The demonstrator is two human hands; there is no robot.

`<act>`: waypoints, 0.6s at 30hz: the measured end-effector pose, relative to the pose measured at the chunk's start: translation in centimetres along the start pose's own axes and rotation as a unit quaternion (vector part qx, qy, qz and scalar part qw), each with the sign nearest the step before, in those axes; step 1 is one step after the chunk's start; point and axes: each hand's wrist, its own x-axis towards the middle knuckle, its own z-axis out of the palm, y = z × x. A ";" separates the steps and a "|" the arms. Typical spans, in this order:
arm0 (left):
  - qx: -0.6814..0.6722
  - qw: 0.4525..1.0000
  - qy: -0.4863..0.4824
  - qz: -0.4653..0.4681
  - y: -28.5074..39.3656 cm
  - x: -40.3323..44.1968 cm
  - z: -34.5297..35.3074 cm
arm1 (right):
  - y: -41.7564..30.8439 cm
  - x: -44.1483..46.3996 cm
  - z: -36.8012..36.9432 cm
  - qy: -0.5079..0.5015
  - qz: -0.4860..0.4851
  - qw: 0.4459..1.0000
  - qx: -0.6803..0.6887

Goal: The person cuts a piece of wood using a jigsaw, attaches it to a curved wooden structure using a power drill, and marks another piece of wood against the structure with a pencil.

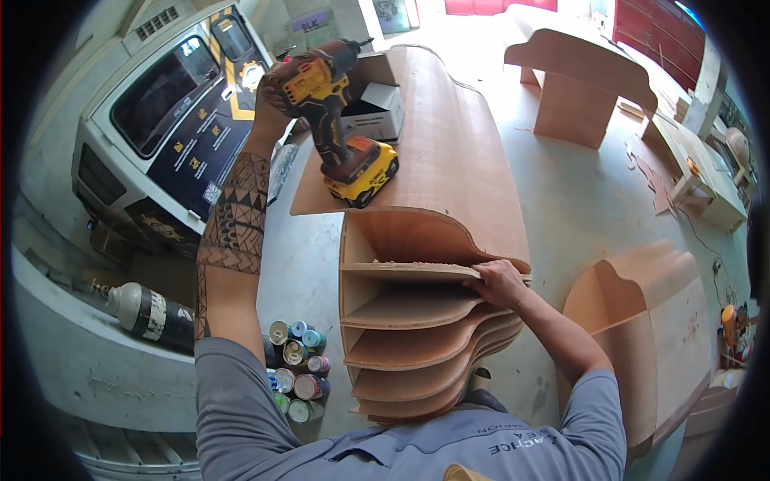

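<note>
While the left hand (275, 94) grips a yellow drill (327, 128), the right hand (499, 284) clasps a wavy-edged plywood panel (413, 272).

Pale grey smooth flr (593, 184), w/ thin reddish-brown scraps (658, 192) toward R. White boxy van w/ dark side panel (172, 164) on L; silver-and-black gas cyl. (144, 309) below it. Red metal gate (658, 36) far R; strong daylight top ctr. Long pale wood bench (682, 152) nr R edge.
</note>
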 end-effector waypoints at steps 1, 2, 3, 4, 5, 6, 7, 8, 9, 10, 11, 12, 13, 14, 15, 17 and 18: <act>-0.049 0.998 0.028 0.001 0.7 -0.5 -0.7 | 0.0 0.0 0.0 -0.003 0.001 1.000 0.000; -0.136 0.983 0.080 -0.091 3.5 -1.2 -0.9 | 0.2 -0.1 0.2 -0.004 -0.009 1.000 0.000; -0.056 0.985 0.133 -0.093 4.5 -1.8 -1.2 | 0.4 -0.2 0.4 0.001 -0.013 1.000 0.000; -0.116 0.976 0.149 -0.110 5.6 -2.2 -1.4 | 0.0 0.2 0.1 0.009 -0.014 1.000 0.001; -0.134 0.974 0.134 -0.126 6.7 -2.3 -1.7 | -0.4 0.1 -0.4 -0.006 -0.008 1.000 -0.008; -0.152 0.971 0.119 -0.143 7.4 -2.2 -2.0 | -0.4 0.1 -0.3 -0.004 -0.008 1.000 -0.008; -0.152 0.971 0.119 -0.141 8.3 -1.7 -2.3 | -0.4 0.0 -0.3 -0.002 -0.014 1.000 -0.004; -0.171 0.967 0.051 -0.182 9.3 -0.5 -2.5 | -0.3 0.2 -0.3 0.004 -0.021 1.000 -0.002; -0.191 0.956 -0.018 -0.221 10.3 0.7 -2.5 | -0.2 0.1 -0.2 -0.002 -0.011 1.000 -0.004; -0.194 0.957 -0.021 -0.217 11.1 2.0 -2.5 | 0.0 0.0 0.0 -0.009 0.000 1.000 -0.007; -0.137 0.970 -0.050 -0.194 12.0 3.3 -2.6 | -0.1 -0.1 0.0 -0.006 0.005 1.000 -0.013; -0.078 0.979 -0.079 -0.171 13.2 4.5 -2.5 | -0.1 -0.1 -0.1 -0.007 0.003 1.000 -0.011; -0.014 0.983 -0.105 -0.152 15.2 5.4 -1.7 | -0.2 0.0 -0.4 -0.010 0.005 1.000 -0.011; -0.012 0.982 -0.108 -0.152 17.1 6.2 -0.6 | -0.3 0.0 -0.5 -0.014 0.007 1.000 -0.008; 0.106 0.973 -0.178 -0.106 18.6 6.9 0.9 | -0.1 -0.1 -0.5 -0.013 0.008 1.000 -0.004; 0.225 0.940 -0.250 -0.060 19.9 8.2 3.8 | 0.1 -0.1 -0.1 -0.005 -0.002 1.000 -0.004; 0.272 0.917 -0.287 -0.045 19.8 9.1 5.2 | 0.0 -0.2 -0.1 -0.006 -0.001 1.000 0.002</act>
